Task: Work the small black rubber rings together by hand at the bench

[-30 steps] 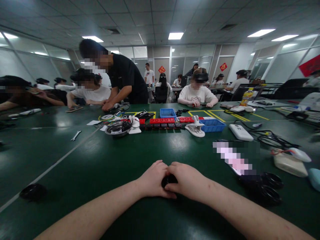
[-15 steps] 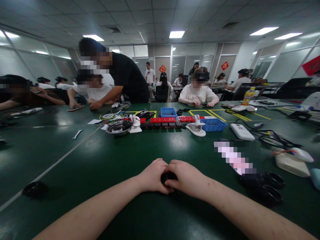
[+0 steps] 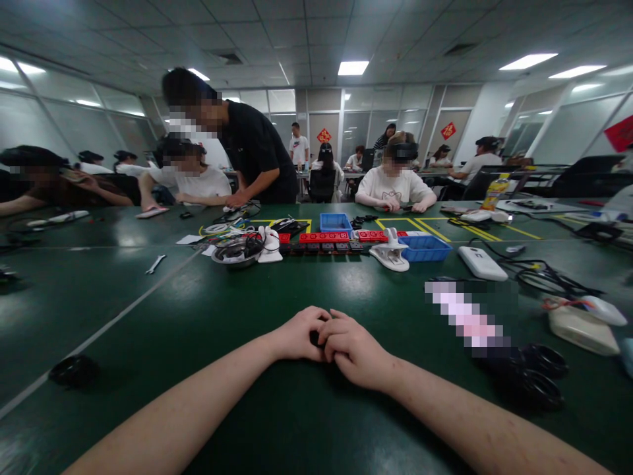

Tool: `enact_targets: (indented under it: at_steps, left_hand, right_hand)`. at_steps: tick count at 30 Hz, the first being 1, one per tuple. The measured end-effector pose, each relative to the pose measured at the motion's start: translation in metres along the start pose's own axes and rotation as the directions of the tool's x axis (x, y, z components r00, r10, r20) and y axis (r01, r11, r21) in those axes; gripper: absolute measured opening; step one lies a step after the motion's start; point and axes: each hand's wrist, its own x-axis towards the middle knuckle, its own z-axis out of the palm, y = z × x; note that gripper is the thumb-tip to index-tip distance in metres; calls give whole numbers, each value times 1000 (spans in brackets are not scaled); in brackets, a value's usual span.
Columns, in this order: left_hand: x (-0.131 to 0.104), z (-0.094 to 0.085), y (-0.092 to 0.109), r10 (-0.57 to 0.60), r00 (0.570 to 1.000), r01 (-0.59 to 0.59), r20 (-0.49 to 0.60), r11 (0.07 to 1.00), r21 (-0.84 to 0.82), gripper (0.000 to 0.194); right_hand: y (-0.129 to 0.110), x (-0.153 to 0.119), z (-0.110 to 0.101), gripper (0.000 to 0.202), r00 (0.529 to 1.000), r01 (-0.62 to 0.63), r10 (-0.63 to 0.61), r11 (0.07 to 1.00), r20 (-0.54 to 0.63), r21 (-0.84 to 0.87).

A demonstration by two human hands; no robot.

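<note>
Just above the green table, my left hand (image 3: 301, 335) curls around a small black round part (image 3: 315, 338), which is mostly hidden by fingers. My right hand (image 3: 353, 346) closes on the same part from the other side, its fingers bent over it and touching the left fingertips. Far to the left lies a black ring-shaped part (image 3: 74, 371). On the right, two black rings with open middles, one farther off (image 3: 546, 361) and one nearer (image 3: 542, 390), lie close together beside a blurred-out phone-like object (image 3: 465, 315).
Across the table stand red and black socket strips (image 3: 324, 237), a white clip stand (image 3: 390, 251), blue trays (image 3: 426, 248) and a cable coil (image 3: 240, 249). A wrench (image 3: 155, 264) lies left; a white power bank (image 3: 482, 262) and cables lie right. Several people work beyond.
My right hand has shifted its grip: the fingers now bend over the black part and the wrist sits lower. Less of the part shows. Across the table, a standing person's arm has moved right.
</note>
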Motion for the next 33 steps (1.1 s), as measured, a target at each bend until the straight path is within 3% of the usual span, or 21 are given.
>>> enact_targets:
  at_steps: [6,10,14,20,24,33]
  left_hand:
    - [-2,-4,11,-25,1000,25,-8,999,30,60]
    - [-4,0,16,-70,997,73,-36,994,83,83]
    - [-4,9,21,-148,986,160,-77,968,192,80]
    - [-3,12,28,-183,977,206,-110,943,260,62]
    - [-3,11,28,-183,976,209,-117,936,282,50]
    - [-2,11,26,-177,976,208,-126,931,300,56]
  right_hand:
    - [-5,-3,-5,27,995,-20,17,999,-97,-33]
    - [-8,0,-5,33,970,-192,175,977,-169,-92]
    - [-3,2,3,42,937,-334,308,930,-166,-157]
    - [1,2,15,23,898,-437,418,882,-138,-176]
    - [-1,3,16,21,893,-448,426,873,-149,-190]
    - [3,2,18,18,907,-417,395,890,-142,-187]
